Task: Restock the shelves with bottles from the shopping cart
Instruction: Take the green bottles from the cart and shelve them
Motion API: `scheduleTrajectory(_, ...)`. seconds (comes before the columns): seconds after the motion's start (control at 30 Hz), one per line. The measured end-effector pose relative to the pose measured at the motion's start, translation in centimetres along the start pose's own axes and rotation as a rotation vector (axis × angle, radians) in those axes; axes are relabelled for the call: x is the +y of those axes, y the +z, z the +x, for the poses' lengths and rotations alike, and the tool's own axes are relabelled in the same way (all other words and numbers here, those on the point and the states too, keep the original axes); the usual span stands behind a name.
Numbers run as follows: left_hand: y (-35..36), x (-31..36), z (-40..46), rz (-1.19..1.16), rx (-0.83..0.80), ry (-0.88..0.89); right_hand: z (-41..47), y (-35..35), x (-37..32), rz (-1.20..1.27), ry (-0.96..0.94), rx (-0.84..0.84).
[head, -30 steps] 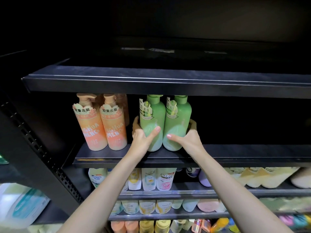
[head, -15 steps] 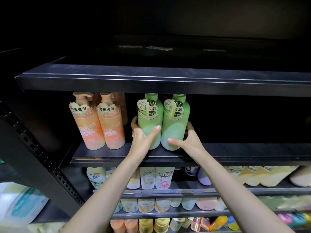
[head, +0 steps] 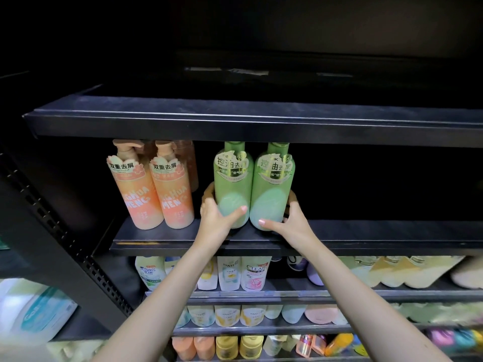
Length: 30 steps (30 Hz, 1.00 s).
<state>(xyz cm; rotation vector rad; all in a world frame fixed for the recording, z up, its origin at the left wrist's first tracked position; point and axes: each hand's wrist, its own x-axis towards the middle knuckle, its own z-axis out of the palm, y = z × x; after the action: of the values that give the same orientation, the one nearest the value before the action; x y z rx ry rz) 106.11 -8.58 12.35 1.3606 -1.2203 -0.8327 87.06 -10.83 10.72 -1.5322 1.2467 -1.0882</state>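
- Two green bottles are seen upright, side by side, at the centre of the frame on the black shelf (head: 366, 232): the left green bottle (head: 233, 182) and the right green bottle (head: 274, 184), apparently touching each other.
- The left green bottle is gripped low down by the left hand (head: 217, 216), the thumb laid across its front and the fingers curled round its far side.
- The right green bottle is gripped near its base by the right hand (head: 290, 223), the thumb pressed on the front and the fingers wrapped behind.
- Two orange pump bottles (head: 156, 189) are stood on the same shelf, left of centre, apart from the green pair.
- An upper shelf (head: 235, 121) is seen just above the bottle tops.
- Lower shelves (head: 261, 293) in the bottom half of the frame are stocked with assorted bottles, partly blurred.
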Motion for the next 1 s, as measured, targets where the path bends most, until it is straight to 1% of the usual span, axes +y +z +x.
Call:
scheduleTrajectory(0.07, -0.7, -0.8, -0.5, -0.03, -0.061, 0.015, 0.0, 0.3, 0.3, -0.013, -0.006, 0.034)
scheduleTrajectory(0.13, -0.7, -1.5, -0.7, -0.009, -0.049, 0.038, 0.1, 0.4, 0.7, -0.003, 0.009, 0.062)
scheduleTrajectory(0.23, 0.2, -1.7, -0.7, 0.002, 0.037, 0.016, 0.4, 0.4, 1.0, -0.005, 0.047, 0.069)
scheduleTrajectory(0.33, 1.2, -1.8, -0.5, 0.059, 0.154, -0.026, 1.0, 0.8, 0.7, -0.027, 0.011, 0.077)
scheduleTrajectory(0.43, 1.7, -1.5, 0.2, 0.069, 0.207, -0.021, 1.8, 1.4, 0.2, -0.074, -0.039, 0.104)
scheduleTrajectory(0.57, 2.0, -1.5, 1.5, 0.113, 0.282, 0.007, 3.2, 2.2, -0.2, -0.069, -0.015, 0.132)
scheduleTrajectory(0.7, 2.0, -2.0, 2.8, 0.063, 0.271, 0.007, 4.7, 2.9, -0.3, -0.05, 0.015, 0.147)
scheduleTrajectory(0.8, 1.9, -2.0, 3.8, 0.005, 0.262, 0.006, 5.9, 3.2, -0.3, -0.08, 0.025, 0.132)
scheduleTrajectory(0.9, 2.0, -2.1, 4.6, -0.042, 0.271, -0.041, 6.6, 3.5, -0.3, -0.128, 0.035, 0.11)
scheduleTrajectory(1.0, 2.1, -2.5, 5.3, -0.034, 0.283, -0.068, 7.1, 3.6, -0.4, -0.163, 0.022, 0.109)
